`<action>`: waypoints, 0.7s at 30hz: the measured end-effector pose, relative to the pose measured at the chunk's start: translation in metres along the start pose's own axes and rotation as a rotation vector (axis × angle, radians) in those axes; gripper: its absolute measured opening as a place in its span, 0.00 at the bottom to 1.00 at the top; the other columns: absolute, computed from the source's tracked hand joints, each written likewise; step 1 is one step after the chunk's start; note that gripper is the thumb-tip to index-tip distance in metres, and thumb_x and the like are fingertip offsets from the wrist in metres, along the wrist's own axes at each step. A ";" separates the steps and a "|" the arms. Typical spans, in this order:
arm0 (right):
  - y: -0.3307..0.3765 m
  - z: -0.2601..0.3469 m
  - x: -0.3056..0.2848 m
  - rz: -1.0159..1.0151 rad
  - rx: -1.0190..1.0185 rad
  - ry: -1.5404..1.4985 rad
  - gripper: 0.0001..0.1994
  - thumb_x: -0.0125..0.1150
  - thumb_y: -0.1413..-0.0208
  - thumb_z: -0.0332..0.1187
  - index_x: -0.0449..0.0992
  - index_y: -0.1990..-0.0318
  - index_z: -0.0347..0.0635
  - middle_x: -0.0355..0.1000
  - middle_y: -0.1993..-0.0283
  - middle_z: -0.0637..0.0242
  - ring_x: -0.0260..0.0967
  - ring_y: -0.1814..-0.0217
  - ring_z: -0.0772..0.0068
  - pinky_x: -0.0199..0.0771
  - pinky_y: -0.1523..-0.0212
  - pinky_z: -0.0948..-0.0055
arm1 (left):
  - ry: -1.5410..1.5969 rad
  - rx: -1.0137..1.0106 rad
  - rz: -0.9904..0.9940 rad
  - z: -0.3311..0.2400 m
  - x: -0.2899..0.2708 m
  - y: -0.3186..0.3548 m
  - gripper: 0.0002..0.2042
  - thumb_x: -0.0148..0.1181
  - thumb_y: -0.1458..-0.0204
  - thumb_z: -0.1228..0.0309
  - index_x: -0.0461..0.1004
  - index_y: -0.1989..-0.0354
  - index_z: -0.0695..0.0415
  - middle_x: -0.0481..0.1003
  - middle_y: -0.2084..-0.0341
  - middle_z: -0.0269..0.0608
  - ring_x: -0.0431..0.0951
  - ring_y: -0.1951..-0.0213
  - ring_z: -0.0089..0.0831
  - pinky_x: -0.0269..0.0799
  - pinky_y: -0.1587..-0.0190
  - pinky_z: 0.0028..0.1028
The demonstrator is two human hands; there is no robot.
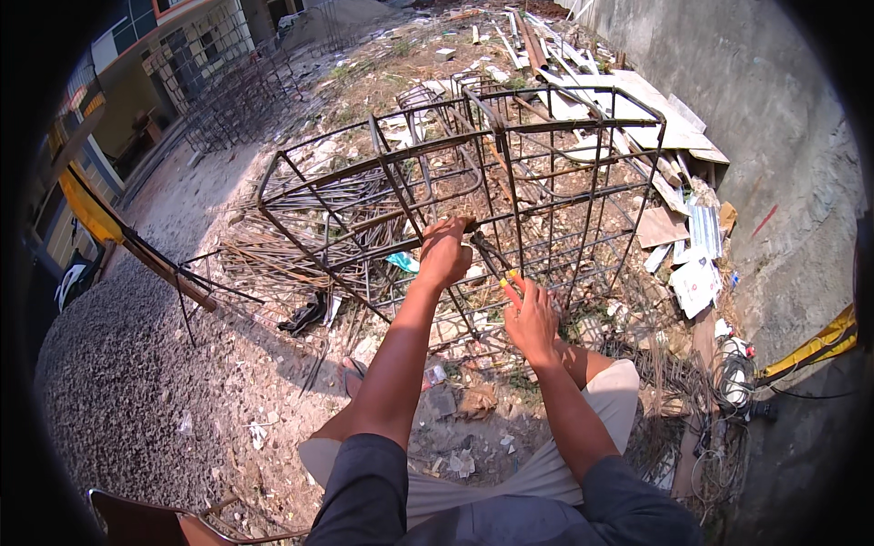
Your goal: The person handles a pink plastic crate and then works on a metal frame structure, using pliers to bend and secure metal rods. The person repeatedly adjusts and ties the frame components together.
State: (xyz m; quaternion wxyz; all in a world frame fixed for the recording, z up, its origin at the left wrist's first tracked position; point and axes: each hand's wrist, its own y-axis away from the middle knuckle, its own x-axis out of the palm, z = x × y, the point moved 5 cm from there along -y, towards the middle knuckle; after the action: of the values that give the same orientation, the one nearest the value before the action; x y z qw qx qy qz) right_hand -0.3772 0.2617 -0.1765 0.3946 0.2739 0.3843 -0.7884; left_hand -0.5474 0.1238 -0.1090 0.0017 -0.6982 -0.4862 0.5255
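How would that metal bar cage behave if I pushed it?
The bar cage would probably feel stiff, since its crossed bars form a frame. It's likely light for its bulk, being mostly open gaps. Its brownish, rusty-looking surface may feel rough rather than slippery.

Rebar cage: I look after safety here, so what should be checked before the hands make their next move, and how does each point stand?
1. Right hand holding the pliers by the handles: ok.
2. Left hand up at the bars of the rebar cage: ok, though its exact grip is hidden.
3. Pliers' jaws biting on something: cannot tell, too small to see.
4. Gloves worn: not ok, both hands are bare.
5. Ground free of debris: not ok, rubble and scraps lie about.
6. Cage firmly supported: cannot tell.
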 end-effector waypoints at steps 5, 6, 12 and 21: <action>-0.016 -0.005 0.018 0.115 0.029 0.008 0.18 0.58 0.38 0.41 0.69 0.49 0.37 0.74 0.63 0.50 0.73 0.62 0.39 0.75 0.58 0.48 | -0.012 -0.049 0.022 0.000 -0.003 0.003 0.27 0.56 0.55 0.76 0.72 0.41 0.56 0.78 0.52 0.52 0.74 0.44 0.49 0.60 0.36 0.43; -0.015 -0.009 0.025 0.219 0.104 -0.059 0.16 0.57 0.36 0.42 0.70 0.51 0.38 0.75 0.67 0.51 0.74 0.67 0.39 0.76 0.62 0.48 | -0.006 -0.028 0.008 -0.002 -0.001 0.002 0.27 0.56 0.55 0.77 0.72 0.41 0.56 0.78 0.52 0.52 0.74 0.44 0.49 0.60 0.36 0.43; 0.012 -0.008 0.068 1.231 0.749 -1.901 0.28 0.48 0.35 0.64 0.71 0.52 0.46 0.64 0.75 0.73 0.65 0.79 0.76 0.73 0.75 0.70 | -0.003 0.015 0.031 0.007 0.002 0.004 0.27 0.54 0.52 0.75 0.71 0.40 0.57 0.78 0.51 0.53 0.74 0.43 0.49 0.58 0.35 0.42; -0.002 -0.023 0.034 0.586 0.443 -0.902 0.48 0.78 0.55 0.44 0.57 0.33 0.26 0.77 0.54 0.54 0.70 0.78 0.77 0.67 0.86 0.76 | -0.002 -0.062 0.112 0.004 0.000 -0.002 0.24 0.55 0.51 0.74 0.71 0.41 0.59 0.77 0.49 0.54 0.73 0.41 0.51 0.57 0.33 0.43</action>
State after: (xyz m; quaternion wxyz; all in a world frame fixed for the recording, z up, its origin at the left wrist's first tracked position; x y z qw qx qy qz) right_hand -0.3941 0.2677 -0.2133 0.6544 0.0819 -0.0879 -0.7465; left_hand -0.5522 0.1230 -0.1099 -0.0500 -0.7235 -0.4625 0.5101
